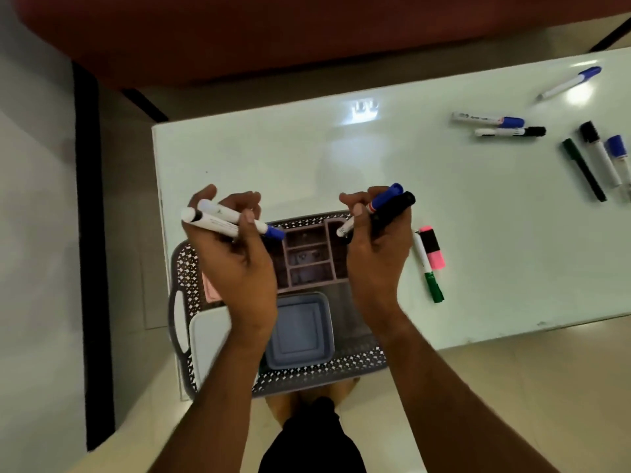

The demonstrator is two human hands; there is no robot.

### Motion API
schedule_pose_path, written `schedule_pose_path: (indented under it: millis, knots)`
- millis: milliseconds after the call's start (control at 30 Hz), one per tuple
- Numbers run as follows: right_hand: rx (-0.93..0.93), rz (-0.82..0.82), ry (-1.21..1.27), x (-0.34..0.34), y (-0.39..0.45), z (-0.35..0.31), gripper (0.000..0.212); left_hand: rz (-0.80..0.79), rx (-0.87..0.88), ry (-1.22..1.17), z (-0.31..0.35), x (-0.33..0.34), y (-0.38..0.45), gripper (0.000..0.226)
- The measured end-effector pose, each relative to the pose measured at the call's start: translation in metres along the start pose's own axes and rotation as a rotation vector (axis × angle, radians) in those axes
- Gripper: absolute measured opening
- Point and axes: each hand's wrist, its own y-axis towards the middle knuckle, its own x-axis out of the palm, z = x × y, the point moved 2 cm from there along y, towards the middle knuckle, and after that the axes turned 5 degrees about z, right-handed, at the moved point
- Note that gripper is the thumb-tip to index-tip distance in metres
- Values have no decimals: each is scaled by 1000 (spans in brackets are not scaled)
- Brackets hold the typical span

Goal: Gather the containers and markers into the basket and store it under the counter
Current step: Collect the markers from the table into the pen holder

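- Head view: the left hand [235, 264] is gripping two white markers [222, 221] above the basket [186, 268].
- The right hand [377, 254] is clutching a blue marker [386, 196] and a black marker [396, 206] over the basket's right edge.
- The basket is sitting at the near left end of the table [341, 158], holding a compartment tray [309, 259] and a blue lidded box [300, 331].
- More markers are lying on the table: a pink highlighter [433, 248] just right of the basket, others [505, 126] far right.
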Motion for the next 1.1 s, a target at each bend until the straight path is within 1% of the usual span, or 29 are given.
schedule_pose_path:
  millis: [67,200,333,433,500,600,667,767,867,967,1100]
  knots:
    - [1,17,-7,1,-1,10,19,-26,-28,3,-9,0,-4,40]
    - [-19,31,-49,7,-8,22,22,-39,-42,13,-18,-3,-9,45]
    - [-19,32,-71,10,-13,26,23,-70,14,57,-19,-7,-13,38]
    - [-35,43,-77,11,-14,26,24,-23,95,55,-12,-12,-12,39]
    - [-32,55,-85,11,-14,26,24,-9,118,43,-11,-13,-12,40]
    - [-47,67,-96,13,-15,26,24,-40,107,91,-18,-14,-17,42]
    - [-53,72,-104,14,-16,25,25,-54,65,120,-24,-13,-19,46]
    - [-58,75,-120,15,-16,27,25,-43,43,148,-31,-12,-21,46]
    - [-57,76,-126,16,-16,29,30,-34,41,174,-43,-9,-19,39]
    - [-58,65,-121,16,-18,29,38,-14,-6,178,-53,-8,-21,36]
    - [-50,61,-105,17,-19,29,52,-23,-37,182,-57,-7,-28,42]
